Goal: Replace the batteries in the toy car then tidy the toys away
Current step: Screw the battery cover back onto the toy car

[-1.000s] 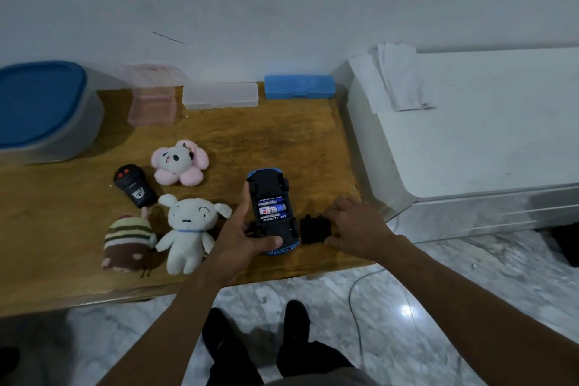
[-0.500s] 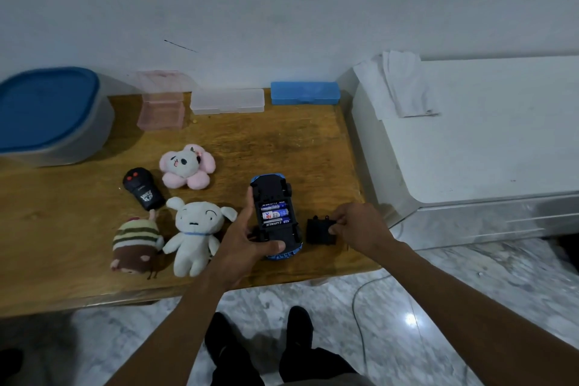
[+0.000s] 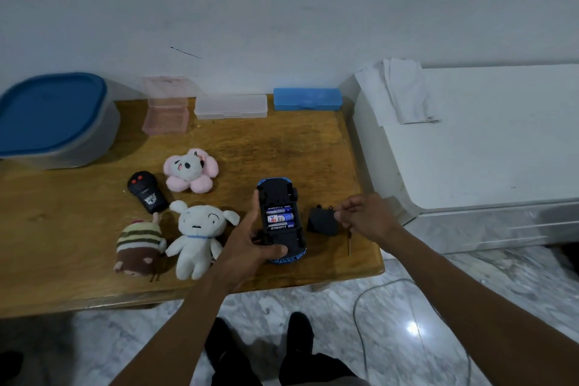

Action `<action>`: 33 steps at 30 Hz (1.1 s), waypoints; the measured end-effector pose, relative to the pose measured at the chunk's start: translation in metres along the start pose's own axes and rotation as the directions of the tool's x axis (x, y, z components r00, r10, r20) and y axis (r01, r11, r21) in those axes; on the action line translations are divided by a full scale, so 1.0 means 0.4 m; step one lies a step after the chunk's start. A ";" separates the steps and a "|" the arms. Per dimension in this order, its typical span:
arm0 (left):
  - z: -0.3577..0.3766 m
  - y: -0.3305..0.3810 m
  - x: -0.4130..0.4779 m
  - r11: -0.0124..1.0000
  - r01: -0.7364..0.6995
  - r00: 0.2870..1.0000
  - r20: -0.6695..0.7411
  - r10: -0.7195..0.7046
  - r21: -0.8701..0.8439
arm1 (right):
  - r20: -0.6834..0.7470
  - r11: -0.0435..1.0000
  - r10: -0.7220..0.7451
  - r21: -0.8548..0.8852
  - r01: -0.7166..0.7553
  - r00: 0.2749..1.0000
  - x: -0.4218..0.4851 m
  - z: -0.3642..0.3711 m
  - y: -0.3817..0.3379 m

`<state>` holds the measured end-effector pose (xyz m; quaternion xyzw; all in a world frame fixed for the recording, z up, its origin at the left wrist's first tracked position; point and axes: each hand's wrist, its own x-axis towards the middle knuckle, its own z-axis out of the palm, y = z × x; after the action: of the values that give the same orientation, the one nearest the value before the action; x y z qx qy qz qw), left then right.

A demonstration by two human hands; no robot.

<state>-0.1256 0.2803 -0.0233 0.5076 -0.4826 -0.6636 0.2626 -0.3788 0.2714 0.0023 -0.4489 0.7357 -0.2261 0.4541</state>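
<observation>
left hand (image 3: 247,241) grips upturned toy car (image 3: 280,219), batteries (image 3: 279,217) exposed.

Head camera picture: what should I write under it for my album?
Left hand steadies upturned toy car, batteries showing; right hand beside black cover.

- toy car (image 3: 280,219) upside down on table (image 3: 282,141), near the 6 o'clock edge, batteries (image 3: 279,217) in its open bay.
- battery cover (image 3: 322,222) just at 3 o'clock of the car.
- left hand (image 3: 247,244) at 9 o'clock of the car, touching it; right hand (image 3: 366,216) at 3 o'clock of the cover.
- dog plush (image 3: 195,238) at 9 o'clock of the car, striped plush (image 3: 139,247) further on.
- remote (image 3: 146,196) and flower plush (image 3: 190,170) at 12 o'clock of those.
- tub (image 3: 53,119) and three small cases along the wall edge.
</observation>
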 end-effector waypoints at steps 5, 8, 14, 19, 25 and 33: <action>-0.001 0.033 0.004 0.999 -0.026 0.999 0.023 0.027 -0.029 | -0.019 0.991 -0.060 0.115 0.062 0.998 -0.012 -0.037 -0.089; -0.019 0.064 0.014 0.998 -0.053 0.998 0.039 0.054 -0.033 | -0.038 0.986 -0.115 0.118 0.119 0.993 -0.020 -0.049 -0.148; -0.084 0.133 0.015 0.989 -0.137 0.985 0.100 0.142 -0.055 | -0.122 0.977 -0.130 0.152 0.148 0.984 -0.026 -0.035 -0.219; -0.137 0.168 0.023 0.987 -0.156 0.977 0.140 0.161 -0.047 | -0.163 0.973 -0.110 0.184 0.139 0.981 -0.025 -0.022 -0.259; -0.155 0.187 0.030 0.989 -0.148 0.970 0.193 0.147 -0.010 | -0.147 0.962 -0.148 0.208 0.177 0.978 -0.033 -0.012 -0.318; -0.162 0.198 0.054 0.989 -0.146 0.956 0.252 0.147 -0.022 | -0.069 0.969 -0.193 0.146 0.201 0.979 -0.024 0.043 -0.349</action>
<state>-0.0843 0.2067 0.0384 0.3812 -0.5472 -0.7026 0.2482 -0.2986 0.2120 0.1019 -0.4776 0.6801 -0.3376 0.4420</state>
